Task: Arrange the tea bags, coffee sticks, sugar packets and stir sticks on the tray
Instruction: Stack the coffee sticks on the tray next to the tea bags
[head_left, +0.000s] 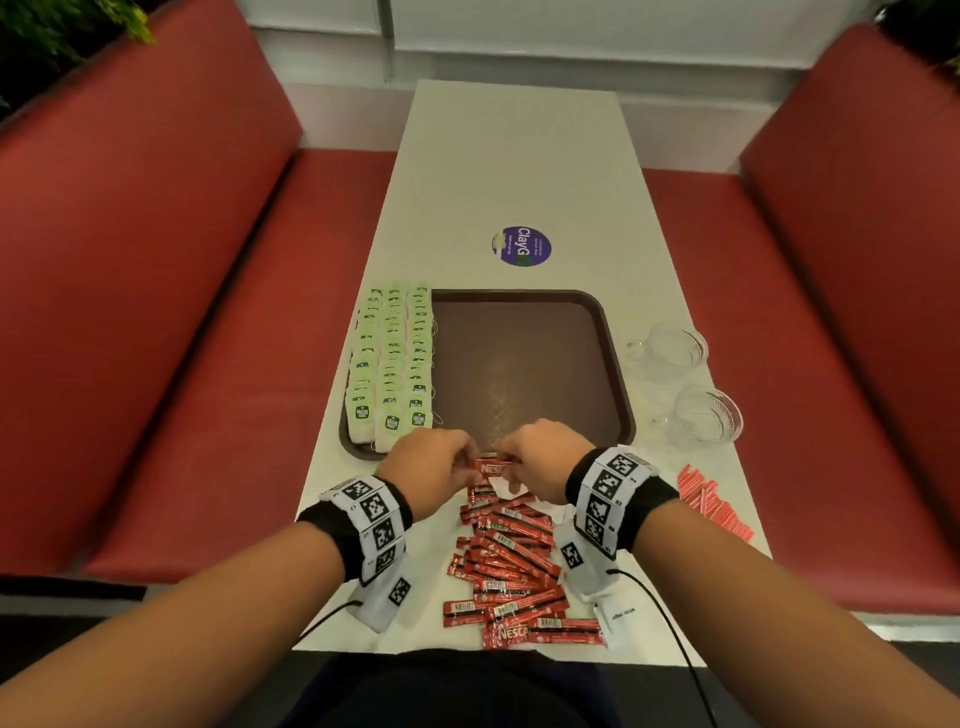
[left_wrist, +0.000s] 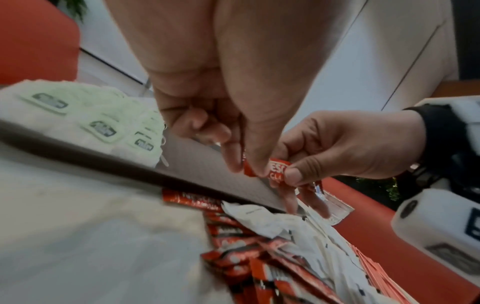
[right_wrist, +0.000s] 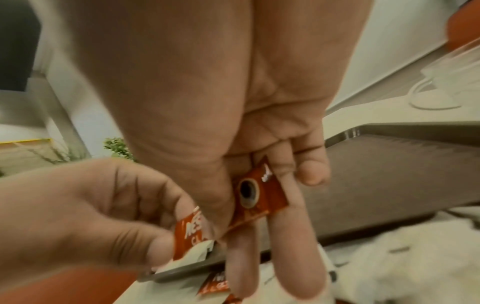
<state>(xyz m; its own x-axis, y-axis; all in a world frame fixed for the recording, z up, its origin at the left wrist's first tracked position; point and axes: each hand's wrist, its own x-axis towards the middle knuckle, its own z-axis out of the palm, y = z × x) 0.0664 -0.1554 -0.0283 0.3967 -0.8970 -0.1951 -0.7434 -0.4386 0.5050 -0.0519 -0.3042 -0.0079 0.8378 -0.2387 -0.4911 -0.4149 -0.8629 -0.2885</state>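
Head view puts me at the near edge of the brown tray (head_left: 524, 353), both hands on one red Nescafé coffee stick (head_left: 492, 466). My left hand (head_left: 426, 467) pinches one end between thumb and fingertips, and my right hand (head_left: 545, 460) pinches the other end, so the stick hangs level just over the tray's front rim, not yet set down. The tea bags (head_left: 392, 364) already lie in three neat rows along the tray's left side, so I judge the coffee sticks are the step in hand. The pile of loose coffee sticks (head_left: 506, 561) waits on the table close to me (white packets are mixed in under it), with pink packets (head_left: 711, 499) off to the right. Next I'd lay this stick flat beside the tea bags, square to them, then free both pinches without dragging it askew.
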